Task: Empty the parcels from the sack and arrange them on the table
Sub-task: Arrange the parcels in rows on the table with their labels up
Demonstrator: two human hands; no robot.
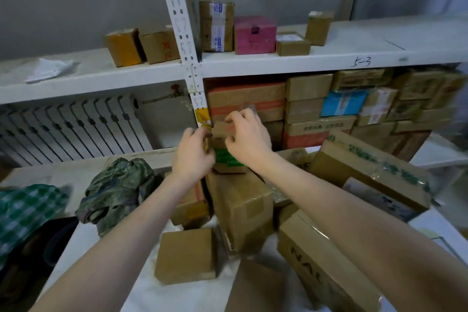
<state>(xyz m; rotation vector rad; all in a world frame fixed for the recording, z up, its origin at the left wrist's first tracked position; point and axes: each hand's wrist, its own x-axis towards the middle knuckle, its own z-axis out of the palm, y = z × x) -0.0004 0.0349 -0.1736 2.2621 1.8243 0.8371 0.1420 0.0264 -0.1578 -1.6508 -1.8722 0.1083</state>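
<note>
— Flat brown carton (255, 289), nearest entry, well below the grip: listed?
— Listed. Beside it, carton lettered NAL (321, 268), below and right of the grip; plain square carton (186, 256), below and left.
— Held item?
— One small parcel (226, 157), green-taped. Left hand (193, 157) grasps its left side, right hand (247, 138) its top and right side, fingers curled round it. Base meets the tall carton (243, 210) directly under the grip.
— Table (83, 243)?
— White, bearing the cartons. Camouflage cloth (119, 190), crumpled, left of the grip. Pink box (254, 34) on shelf (329, 58), above.
</note>
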